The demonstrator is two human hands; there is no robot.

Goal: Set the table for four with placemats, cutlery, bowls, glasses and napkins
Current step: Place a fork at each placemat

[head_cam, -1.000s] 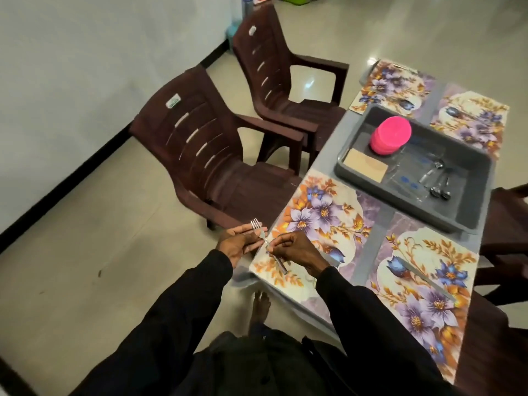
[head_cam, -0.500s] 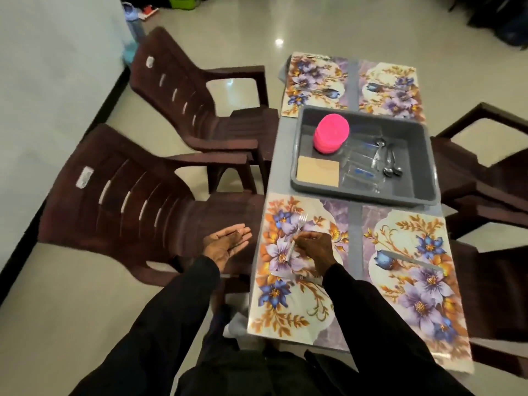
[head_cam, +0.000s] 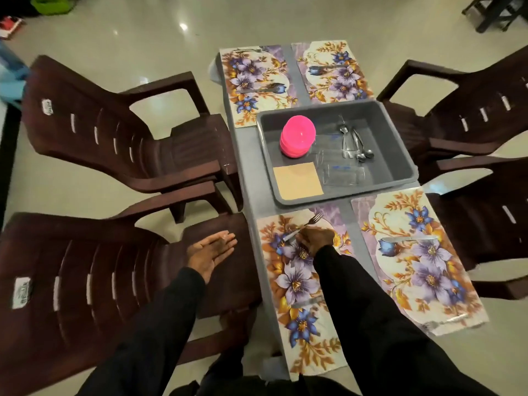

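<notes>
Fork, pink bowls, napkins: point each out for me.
fork (head_cam: 306, 224): head view, on its neck below the tines.
pink bowls (head_cam: 298, 135): head view, on the top bowl's upturned base.
napkins (head_cam: 298, 180): head view, middle of the top tan sheet.

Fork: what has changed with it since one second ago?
The left grip let go of the fork and drew left, open above the chair seat. The right grip alone holds it, moved farther onto the placemat. The grey tray and its contents stayed.

mats (head_cam: 294, 284): purple and blue flowers, orange leaves, cream ground
bowls (head_cam: 297, 137): pink
bin (head_cam: 394, 144): grey
napkins (head_cam: 298, 180): tan
chairs (head_cam: 85, 281): dark brown
</notes>
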